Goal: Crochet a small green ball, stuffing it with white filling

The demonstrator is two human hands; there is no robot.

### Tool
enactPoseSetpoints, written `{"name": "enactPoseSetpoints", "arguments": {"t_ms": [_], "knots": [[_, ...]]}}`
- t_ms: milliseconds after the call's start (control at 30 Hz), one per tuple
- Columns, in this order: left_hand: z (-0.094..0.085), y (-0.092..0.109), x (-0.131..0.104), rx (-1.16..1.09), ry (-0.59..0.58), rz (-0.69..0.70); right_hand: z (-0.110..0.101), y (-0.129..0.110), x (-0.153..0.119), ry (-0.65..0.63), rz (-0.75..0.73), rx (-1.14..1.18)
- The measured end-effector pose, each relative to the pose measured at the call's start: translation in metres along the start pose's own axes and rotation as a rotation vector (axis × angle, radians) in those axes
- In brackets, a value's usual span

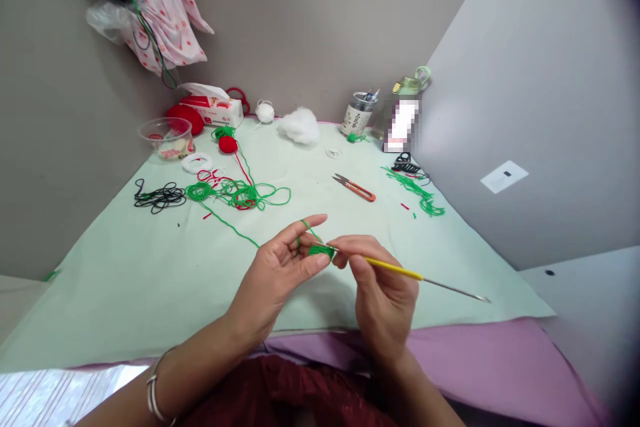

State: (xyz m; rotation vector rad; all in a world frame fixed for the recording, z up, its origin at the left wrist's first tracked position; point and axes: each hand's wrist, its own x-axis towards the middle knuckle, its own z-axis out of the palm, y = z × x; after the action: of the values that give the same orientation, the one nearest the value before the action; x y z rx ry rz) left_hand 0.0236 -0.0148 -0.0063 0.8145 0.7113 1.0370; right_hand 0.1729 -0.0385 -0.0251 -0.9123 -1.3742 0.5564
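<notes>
Near the table's front, my left hand (281, 261) pinches a small green crocheted piece (321, 251) between thumb and fingers. Green yarn (233, 228) loops over its raised index finger and runs back left to a tangle on the table. My right hand (383, 287) is closed on a crochet hook (400, 269) with a yellow grip, held like a pen. The hook's working tip meets the green piece, while its other metal end points out to the right. Fingers partly cover the stitches.
Orange-handled snips (355, 187) lie beyond my hands. At the left are black cord (160, 197), tangled green yarn (245, 193) and a plastic tub (167, 139). White stuffing (300, 126), a pen holder (358, 115) and a phone (401, 125) stand along the back; green scraps (413, 185) lie right.
</notes>
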Motion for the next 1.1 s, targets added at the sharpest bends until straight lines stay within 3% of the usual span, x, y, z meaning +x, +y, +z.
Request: {"name": "enactPoseSetpoints", "arguments": {"t_ms": [67,133,200,300,400,533,767,900,1033,1100], "knots": [[0.001,-0.004,0.002,-0.024,0.019,0.008,-0.001,0.002,-0.006,-0.003,-0.128,-0.178],[0.002,-0.005,0.004,-0.096,-0.013,-0.078,-0.003,0.004,-0.009,-0.004,-0.264,-0.333],[0.001,-0.003,0.006,-0.166,-0.047,-0.181,-0.006,0.003,-0.008,0.021,-0.289,-0.35],[-0.001,0.001,0.007,-0.184,-0.021,-0.173,-0.008,0.0,-0.001,0.106,-0.112,-0.102],[-0.002,0.002,0.004,-0.065,-0.004,-0.061,-0.006,-0.002,0.005,0.071,0.069,0.121],[-0.002,-0.002,0.0,0.084,-0.037,0.009,-0.004,0.0,0.004,0.038,0.135,0.098],[-0.006,-0.001,0.0,0.131,-0.026,0.026,-0.007,0.003,0.006,0.032,0.26,0.315],[-0.008,-0.001,-0.001,0.201,-0.003,0.085,-0.01,-0.003,0.005,0.019,0.134,0.112],[-0.004,-0.004,-0.002,0.282,0.095,0.172,-0.008,0.0,-0.004,-0.066,-0.222,-0.29],[-0.001,-0.004,-0.002,0.21,0.108,0.136,-0.007,0.003,-0.009,-0.075,-0.398,-0.457]]}}
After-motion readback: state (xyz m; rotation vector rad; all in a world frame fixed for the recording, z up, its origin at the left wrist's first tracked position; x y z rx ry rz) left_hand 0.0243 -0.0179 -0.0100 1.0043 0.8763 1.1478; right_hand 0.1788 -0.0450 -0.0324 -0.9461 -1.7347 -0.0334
